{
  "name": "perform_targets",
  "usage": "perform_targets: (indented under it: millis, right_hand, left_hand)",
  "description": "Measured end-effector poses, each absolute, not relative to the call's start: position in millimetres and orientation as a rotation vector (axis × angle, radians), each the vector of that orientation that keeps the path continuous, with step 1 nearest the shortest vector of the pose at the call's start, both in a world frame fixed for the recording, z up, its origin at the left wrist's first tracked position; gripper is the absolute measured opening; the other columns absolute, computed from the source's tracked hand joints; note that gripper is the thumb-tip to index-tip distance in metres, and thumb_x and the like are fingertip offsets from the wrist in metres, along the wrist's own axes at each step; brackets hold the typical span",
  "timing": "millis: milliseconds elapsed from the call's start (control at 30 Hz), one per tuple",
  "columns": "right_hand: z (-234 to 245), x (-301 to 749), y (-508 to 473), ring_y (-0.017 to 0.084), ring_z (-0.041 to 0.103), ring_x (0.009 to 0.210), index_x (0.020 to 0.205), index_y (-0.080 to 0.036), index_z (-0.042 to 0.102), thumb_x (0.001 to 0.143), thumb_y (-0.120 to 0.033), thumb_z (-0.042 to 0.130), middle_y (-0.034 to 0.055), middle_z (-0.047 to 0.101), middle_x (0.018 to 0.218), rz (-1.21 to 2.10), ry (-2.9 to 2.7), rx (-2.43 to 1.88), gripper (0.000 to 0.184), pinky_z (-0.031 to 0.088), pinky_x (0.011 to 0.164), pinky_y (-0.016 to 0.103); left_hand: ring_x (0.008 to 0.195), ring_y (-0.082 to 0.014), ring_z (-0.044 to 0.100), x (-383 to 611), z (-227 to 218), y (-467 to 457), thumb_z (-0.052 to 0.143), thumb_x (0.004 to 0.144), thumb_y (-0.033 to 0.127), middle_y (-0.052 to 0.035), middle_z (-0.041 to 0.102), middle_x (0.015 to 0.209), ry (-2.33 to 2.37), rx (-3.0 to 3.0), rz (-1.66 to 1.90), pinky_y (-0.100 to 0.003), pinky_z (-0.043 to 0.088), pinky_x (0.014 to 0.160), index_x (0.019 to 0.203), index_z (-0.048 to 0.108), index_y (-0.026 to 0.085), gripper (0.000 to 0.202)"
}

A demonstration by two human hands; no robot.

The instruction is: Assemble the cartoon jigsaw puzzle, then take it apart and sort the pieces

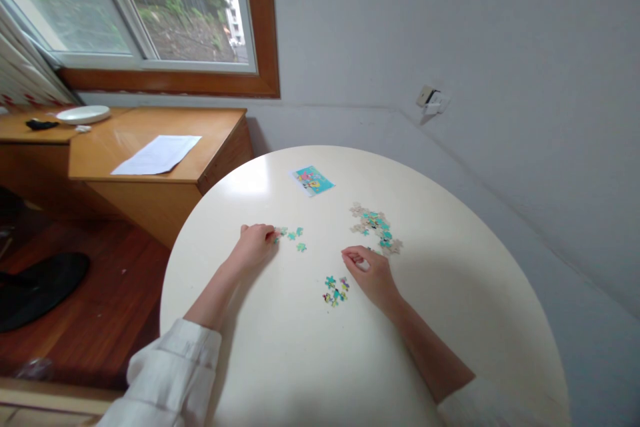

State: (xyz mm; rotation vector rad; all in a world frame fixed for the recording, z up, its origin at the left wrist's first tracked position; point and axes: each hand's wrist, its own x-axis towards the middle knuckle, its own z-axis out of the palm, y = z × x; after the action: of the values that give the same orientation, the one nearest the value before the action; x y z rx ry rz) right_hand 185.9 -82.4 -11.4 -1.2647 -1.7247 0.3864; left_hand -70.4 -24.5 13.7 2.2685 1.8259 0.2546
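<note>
Both my hands rest on a round cream table (450, 320) scattered with small jigsaw pieces. My left hand (255, 245) is curled, its fingertips pinching a teal piece at the edge of a small group of teal pieces (295, 236). My right hand (367, 271) is curled too, fingers bent over a small pale piece I can barely see. A joined cluster of colourful pieces (337, 290) lies just left of that hand. A larger pile of loose pieces (376, 227), some face down, sits beyond it. A small picture card (312, 180) lies farther back.
A wooden desk (210, 147) stands to the left of the table with a sheet of paper (157, 154) and a white plate (83, 114) on it. A window is above it. A grey wall with a socket (433, 101) runs behind and right.
</note>
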Motion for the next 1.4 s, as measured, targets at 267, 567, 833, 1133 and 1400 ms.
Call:
perform_targets:
  millis: [267, 567, 833, 1133, 1400]
  right_hand:
    - [-11.2, 186.1, -82.6, 0.014, 0.061, 0.053, 0.071, -0.022, 0.063, 0.074, -0.024, 0.053, 0.0014, 0.068, 0.063, 0.402, -1.719, -1.261, 0.011, 0.053, 0.054, 0.024]
    - [-13.5, 185.3, -83.0, 0.014, 0.062, 0.054, 0.072, -0.021, 0.062, 0.074, -0.021, 0.053, 0.0014, 0.068, 0.063, 0.430, -1.717, -1.250, 0.010, 0.053, 0.054, 0.024]
    - [-10.8, 186.0, -82.5, 0.013, 0.062, 0.054, 0.071, -0.021, 0.062, 0.074, -0.021, 0.053, 0.0016, 0.068, 0.063, 0.427, -1.730, -1.254, 0.010, 0.053, 0.054, 0.023]
    - [-12.7, 186.4, -81.8, 0.012, 0.061, 0.052, 0.072, -0.020, 0.062, 0.075, -0.020, 0.051, 0.0012, 0.067, 0.062, 0.401, -1.739, -1.241, 0.011, 0.052, 0.053, 0.021]
    - [-13.6, 186.2, -81.0, 0.013, 0.062, 0.053, 0.072, -0.020, 0.062, 0.074, -0.022, 0.052, 0.0013, 0.067, 0.062, 0.407, -1.741, -1.270, 0.011, 0.052, 0.054, 0.022]
  left_hand:
    - [0.068, -0.0206, 0.057, -71.8, 9.0, -22.7, 0.032, 0.086, 0.033, -0.0089, 0.067, 0.071, 1.810, 2.268, 0.262, -0.031, 0.029, 0.068, 0.061, 0.056, 0.017, 0.038]
    - [0.080, -0.0225, 0.058, -71.5, 11.6, -25.0, 0.032, 0.087, 0.031, -0.0090, 0.066, 0.079, 1.781, 2.294, 0.212, -0.031, 0.029, 0.070, 0.064, 0.056, 0.018, 0.036]
    - [0.084, -0.0246, 0.057, -70.3, 12.6, -24.0, 0.026, 0.087, 0.024, -0.0111, 0.065, 0.084, 1.794, 2.273, 0.148, -0.036, 0.033, 0.073, 0.068, 0.052, 0.017, 0.033]
    - [0.089, -0.0251, 0.054, -71.3, 13.5, -24.7, 0.028, 0.084, 0.018, -0.0106, 0.061, 0.088, 1.742, 2.298, 0.075, -0.037, 0.035, 0.075, 0.073, 0.055, 0.017, 0.029]
    - [0.088, -0.0242, 0.055, -72.0, 15.8, -27.7, 0.030, 0.085, 0.024, -0.0085, 0.060, 0.085, 1.706, 2.368, 0.090, -0.036, 0.034, 0.075, 0.073, 0.058, 0.019, 0.030]
